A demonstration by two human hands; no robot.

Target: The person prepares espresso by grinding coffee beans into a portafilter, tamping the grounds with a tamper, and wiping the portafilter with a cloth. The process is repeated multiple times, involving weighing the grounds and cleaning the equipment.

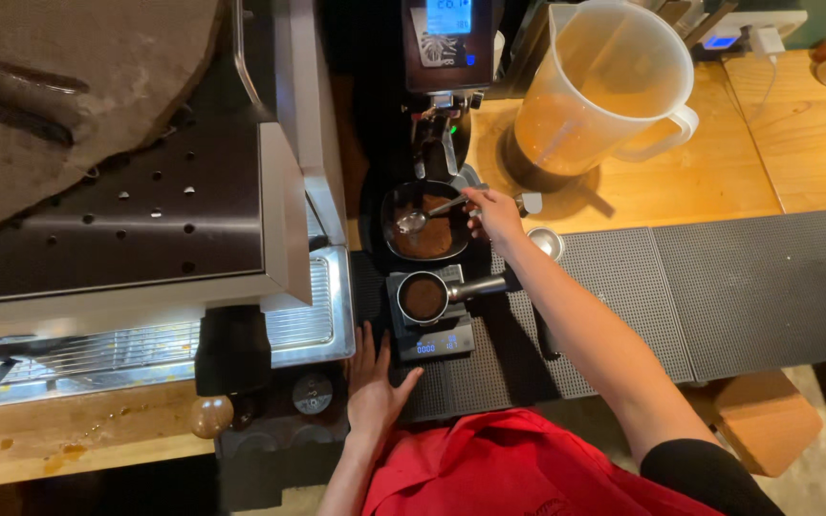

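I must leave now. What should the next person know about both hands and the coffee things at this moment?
Right hand: holds a spoon by its handle, with the bowl of the spoon over the ground coffee in the dark bowl below the grinder.
Left hand: flat on the counter edge, beside the scale, and holds nothing.
Portafilter: lies on the small scale, basket up, handle pointing right, with ground coffee already inside.
Done: coffee is ground; some is in the basket.
Left: the grounds are not tamped, and the portafilter is not in the espresso machine.
A plastic jug stands behind on the wooden counter.
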